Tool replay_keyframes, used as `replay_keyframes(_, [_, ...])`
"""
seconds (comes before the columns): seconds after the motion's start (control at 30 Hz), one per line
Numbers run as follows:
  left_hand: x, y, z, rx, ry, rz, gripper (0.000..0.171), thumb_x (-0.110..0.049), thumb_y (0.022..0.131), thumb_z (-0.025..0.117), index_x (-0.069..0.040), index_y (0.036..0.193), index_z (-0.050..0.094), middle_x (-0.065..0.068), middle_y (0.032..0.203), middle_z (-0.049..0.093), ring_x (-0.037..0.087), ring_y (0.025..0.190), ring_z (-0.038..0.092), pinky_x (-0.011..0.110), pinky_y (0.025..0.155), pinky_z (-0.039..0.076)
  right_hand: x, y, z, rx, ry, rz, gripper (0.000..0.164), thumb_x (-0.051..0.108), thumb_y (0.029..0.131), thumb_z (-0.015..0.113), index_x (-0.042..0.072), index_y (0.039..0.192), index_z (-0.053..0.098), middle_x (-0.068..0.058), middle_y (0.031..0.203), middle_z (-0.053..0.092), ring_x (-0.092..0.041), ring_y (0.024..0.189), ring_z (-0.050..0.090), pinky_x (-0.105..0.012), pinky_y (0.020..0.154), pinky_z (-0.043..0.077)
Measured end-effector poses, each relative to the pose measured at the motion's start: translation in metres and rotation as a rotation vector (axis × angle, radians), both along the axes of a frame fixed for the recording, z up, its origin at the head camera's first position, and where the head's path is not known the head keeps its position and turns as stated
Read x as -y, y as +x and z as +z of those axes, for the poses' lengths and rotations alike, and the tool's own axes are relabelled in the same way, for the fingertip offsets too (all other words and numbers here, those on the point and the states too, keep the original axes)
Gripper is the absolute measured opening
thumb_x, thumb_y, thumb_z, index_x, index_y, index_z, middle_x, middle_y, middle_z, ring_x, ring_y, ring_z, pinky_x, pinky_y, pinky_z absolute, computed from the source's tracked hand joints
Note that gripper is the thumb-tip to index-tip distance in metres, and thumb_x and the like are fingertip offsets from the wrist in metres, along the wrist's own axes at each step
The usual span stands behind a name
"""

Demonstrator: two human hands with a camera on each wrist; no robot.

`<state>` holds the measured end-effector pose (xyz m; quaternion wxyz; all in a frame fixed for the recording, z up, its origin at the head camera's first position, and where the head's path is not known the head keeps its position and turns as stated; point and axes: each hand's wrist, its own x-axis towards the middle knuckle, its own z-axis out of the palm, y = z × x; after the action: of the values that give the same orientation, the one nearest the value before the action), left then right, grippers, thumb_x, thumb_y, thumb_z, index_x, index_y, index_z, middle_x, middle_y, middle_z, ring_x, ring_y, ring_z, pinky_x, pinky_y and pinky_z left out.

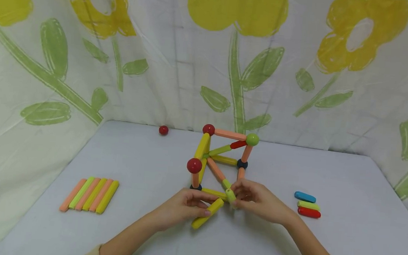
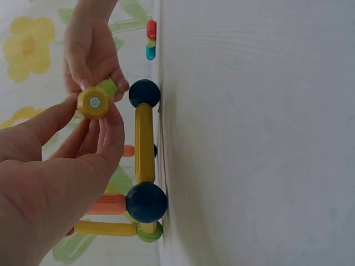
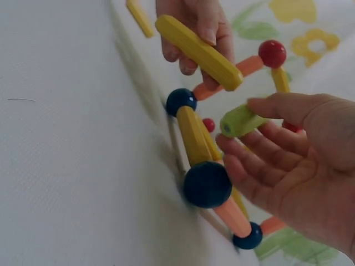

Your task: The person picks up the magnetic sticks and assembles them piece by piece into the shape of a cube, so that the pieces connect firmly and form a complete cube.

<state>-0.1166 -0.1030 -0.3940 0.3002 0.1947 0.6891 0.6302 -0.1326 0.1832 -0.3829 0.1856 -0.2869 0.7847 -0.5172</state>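
My left hand [image 1: 185,208] pinches a long yellow magnetic rod [image 1: 208,214] between thumb and fingers, in front of the built frame. In the left wrist view the end of this yellow rod [image 2: 94,103] faces the camera and shows a round metal tip. My right hand [image 1: 255,200] pinches a short light-green rod [image 1: 230,195], seen in the right wrist view as a green piece [image 3: 240,121] near the yellow rod's end. Behind both hands stands the frame of rods joined by balls, with a red ball [image 1: 194,166], a green ball [image 1: 252,139] and a dark blue ball [image 3: 207,184].
Several orange, green and yellow rods [image 1: 89,194] lie side by side at the left. At the right are short blue [image 1: 305,196], green [image 1: 308,206] and red [image 1: 309,212] rods. A loose red ball [image 1: 163,130] sits near the table's back edge, before a flowered cloth [image 1: 150,88].
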Motion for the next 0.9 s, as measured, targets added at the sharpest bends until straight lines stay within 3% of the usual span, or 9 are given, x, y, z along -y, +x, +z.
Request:
replay_keyframes(0.2, [-0.002, 0.001, 0.001, 0.017, 0.002, 0.018, 0.041, -0.008, 0.102, 0.069, 0.003, 0.141, 0.064, 0.017, 0.140, 0.067, 0.018, 0.109, 0.067, 0.021, 0.091, 0.058, 0.003, -0.002, -0.004, 0.205, -0.199, -0.048, 0.035, 0.008, 0.106, 0.062, -0.008, 0.129, 0.040, -0.014, 0.119, 0.064, -0.015, 0.104, 0.069, -0.029, 0.095, 0.060])
replay_keyframes(0.53, [-0.005, 0.002, 0.001, 0.052, -0.005, 0.011, 0.041, -0.009, 0.102, 0.069, 0.003, 0.141, 0.063, 0.015, 0.136, 0.068, 0.017, 0.107, 0.068, 0.024, 0.093, 0.059, 0.006, 0.000, -0.004, 0.228, -0.280, -0.050, 0.037, 0.009, 0.108, 0.060, -0.009, 0.131, 0.037, -0.013, 0.125, 0.066, -0.014, 0.105, 0.070, -0.033, 0.097, 0.060])
replay_keyframes(0.67, [-0.006, 0.003, 0.002, 0.065, -0.024, 0.002, 0.040, -0.010, 0.102, 0.069, 0.002, 0.140, 0.065, 0.013, 0.134, 0.069, 0.015, 0.103, 0.068, 0.023, 0.090, 0.059, 0.004, -0.001, -0.004, 0.187, -0.274, -0.072, 0.040, 0.009, 0.108, 0.060, -0.012, 0.134, 0.039, -0.020, 0.128, 0.066, -0.013, 0.106, 0.070, -0.031, 0.096, 0.060])
replay_keyframes(0.9, [-0.003, 0.004, 0.010, 0.082, -0.021, 0.032, 0.043, -0.012, 0.101, 0.071, 0.003, 0.141, 0.064, 0.012, 0.131, 0.069, 0.017, 0.104, 0.070, 0.029, 0.094, 0.060, 0.001, -0.004, -0.011, -0.041, -0.146, -0.216, 0.033, 0.013, 0.107, 0.063, -0.010, 0.130, 0.056, -0.019, 0.124, 0.067, -0.019, 0.107, 0.069, -0.024, 0.091, 0.059])
